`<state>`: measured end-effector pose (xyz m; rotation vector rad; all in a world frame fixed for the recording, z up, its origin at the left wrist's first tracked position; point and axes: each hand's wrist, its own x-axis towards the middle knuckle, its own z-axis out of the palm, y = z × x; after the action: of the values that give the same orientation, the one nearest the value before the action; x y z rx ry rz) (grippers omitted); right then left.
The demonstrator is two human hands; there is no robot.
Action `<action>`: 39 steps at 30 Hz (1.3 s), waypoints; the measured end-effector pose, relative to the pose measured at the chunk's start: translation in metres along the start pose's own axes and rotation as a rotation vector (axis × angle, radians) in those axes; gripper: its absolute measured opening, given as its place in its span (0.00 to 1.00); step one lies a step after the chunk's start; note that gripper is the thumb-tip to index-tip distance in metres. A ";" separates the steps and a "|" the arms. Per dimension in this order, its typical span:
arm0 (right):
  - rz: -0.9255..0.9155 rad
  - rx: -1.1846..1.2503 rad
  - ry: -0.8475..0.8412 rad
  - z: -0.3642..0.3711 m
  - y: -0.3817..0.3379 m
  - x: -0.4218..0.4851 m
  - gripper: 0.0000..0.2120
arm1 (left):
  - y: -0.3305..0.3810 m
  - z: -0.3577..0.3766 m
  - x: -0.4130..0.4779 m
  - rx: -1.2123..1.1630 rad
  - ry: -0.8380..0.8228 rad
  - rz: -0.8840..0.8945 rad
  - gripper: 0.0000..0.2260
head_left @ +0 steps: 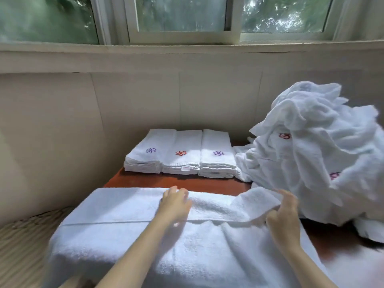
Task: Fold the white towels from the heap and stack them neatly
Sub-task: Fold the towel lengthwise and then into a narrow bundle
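White towel [128,206] lies spread on the wooden table [187,182]. Left hand [174,204] rests flat on it, fingers relaxed; right hand [284,215] pinches a raised fold.

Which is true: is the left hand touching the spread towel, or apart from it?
Touching. In the head view the left hand rests on the towel, fingertips at its far edge.

A reddish-brown surface [187,182] stands against a beige panelled wall [135,100]. Above the wall runs a pale sill [187,48], and over it a sliding window [180,15] with white frames; blurred green leaves show through the glass. Low on the left lies something woven and tan [25,235], what it is unclear
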<state>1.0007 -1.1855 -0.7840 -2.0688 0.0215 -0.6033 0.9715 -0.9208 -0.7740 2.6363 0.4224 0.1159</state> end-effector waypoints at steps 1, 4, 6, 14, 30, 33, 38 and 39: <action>0.058 0.005 0.028 -0.005 0.005 0.004 0.26 | 0.027 0.013 0.004 -0.009 -0.062 0.090 0.17; 0.161 -0.020 0.051 -0.018 0.027 0.014 0.24 | 0.093 0.051 0.011 -0.039 -0.216 0.272 0.20; 0.207 -0.079 -0.032 -0.028 0.043 0.020 0.21 | 0.116 0.075 0.008 0.017 -0.233 0.350 0.20; -0.100 -0.399 0.272 -0.051 0.061 0.028 0.25 | 0.115 0.104 0.006 0.167 -0.039 0.396 0.31; 0.048 -0.784 0.010 -0.062 0.128 0.139 0.47 | 0.235 0.106 0.071 0.012 -0.445 0.532 0.23; 0.074 -0.847 0.051 -0.069 0.143 0.155 0.48 | 0.253 0.114 0.078 0.026 -0.463 0.545 0.23; 0.072 -0.800 -0.017 -0.088 0.168 0.194 0.46 | 0.286 0.136 0.086 0.073 -0.468 0.613 0.22; 0.064 -0.764 -0.040 -0.094 0.174 0.202 0.46 | 0.289 0.138 0.085 0.031 -0.500 0.625 0.22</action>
<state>1.1760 -1.4059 -0.8012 -2.8013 0.3406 -0.5639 1.1530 -1.1978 -0.7633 2.6053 -0.5696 -0.3486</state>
